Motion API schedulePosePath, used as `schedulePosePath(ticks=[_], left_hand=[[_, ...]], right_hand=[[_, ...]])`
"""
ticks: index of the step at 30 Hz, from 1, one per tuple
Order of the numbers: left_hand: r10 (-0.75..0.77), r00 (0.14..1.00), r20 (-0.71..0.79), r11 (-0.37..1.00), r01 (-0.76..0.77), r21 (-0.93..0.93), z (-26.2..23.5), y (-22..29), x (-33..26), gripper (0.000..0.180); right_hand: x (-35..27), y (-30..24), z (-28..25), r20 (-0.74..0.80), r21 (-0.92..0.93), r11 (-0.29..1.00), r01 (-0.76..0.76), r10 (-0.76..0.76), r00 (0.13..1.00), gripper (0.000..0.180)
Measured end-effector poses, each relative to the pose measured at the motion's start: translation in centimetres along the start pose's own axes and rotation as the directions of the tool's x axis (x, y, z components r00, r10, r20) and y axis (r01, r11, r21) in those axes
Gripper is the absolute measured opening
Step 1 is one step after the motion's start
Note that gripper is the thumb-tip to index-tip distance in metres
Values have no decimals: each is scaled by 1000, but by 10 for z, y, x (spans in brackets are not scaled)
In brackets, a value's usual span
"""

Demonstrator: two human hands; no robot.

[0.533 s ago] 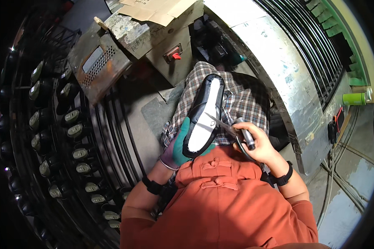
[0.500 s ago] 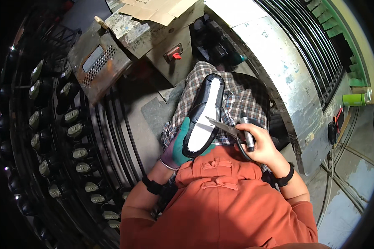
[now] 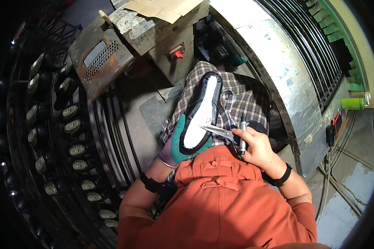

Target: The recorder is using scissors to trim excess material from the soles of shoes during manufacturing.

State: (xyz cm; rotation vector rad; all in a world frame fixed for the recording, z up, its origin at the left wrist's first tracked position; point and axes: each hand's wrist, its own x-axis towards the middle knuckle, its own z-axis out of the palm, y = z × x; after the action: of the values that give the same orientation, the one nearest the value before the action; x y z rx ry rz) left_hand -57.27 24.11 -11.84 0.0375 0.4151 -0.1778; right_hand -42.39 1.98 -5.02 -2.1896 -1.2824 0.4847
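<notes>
An unsoled black shoe (image 3: pixel 204 106), its white underside turned up, lies over my plaid-covered lap with the toe-to-heel length running away from me. My left hand (image 3: pixel 175 143), in a green and purple glove, is wrapped round its near end from the left and below. In my bare right hand (image 3: pixel 259 148) are metal scissors (image 3: pixel 218 131), their blades reaching left over the near half of the white underside. Whether the tips touch it I cannot tell. The same hand also grips a short silver, pen-like cylinder (image 3: pixel 242 139), which stands across the scissors' handles.
Racks with several dark shoes on lasts (image 3: pixel 72 125) fill the left. A worn metal cabinet (image 3: pixel 170 56) with a red switch (image 3: pixel 178 54) stands ahead. To the right runs a metal-topped machine (image 3: pixel 284 70) with dark rollers (image 3: pixel 307 45). A green bottle (image 3: pixel 352 103) sits beyond it.
The scissors have swung nearer to me and their tips have moved slightly left along the white underside. The silver cylinder has turned more upright. My left hand keeps its hold on the shoe.
</notes>
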Motion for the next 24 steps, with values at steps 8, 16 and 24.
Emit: schedulePosePath(ticks=[8,16,24], left_hand=[[17,997,-76,996,-10,84,0,-4,-2,73],[-1,993,-116,993,15,116,8,-5,0,70],[-12,1000,13,1000,12,26,-2,-6,4,71]], right_hand=[[-3,-8,-5,-10,-228,973,38,-41,999,52],[9,4,30,-64,458,888,-30,67,996,47],[-1,-18,-22,73,-370,901,226,-215,974,56]])
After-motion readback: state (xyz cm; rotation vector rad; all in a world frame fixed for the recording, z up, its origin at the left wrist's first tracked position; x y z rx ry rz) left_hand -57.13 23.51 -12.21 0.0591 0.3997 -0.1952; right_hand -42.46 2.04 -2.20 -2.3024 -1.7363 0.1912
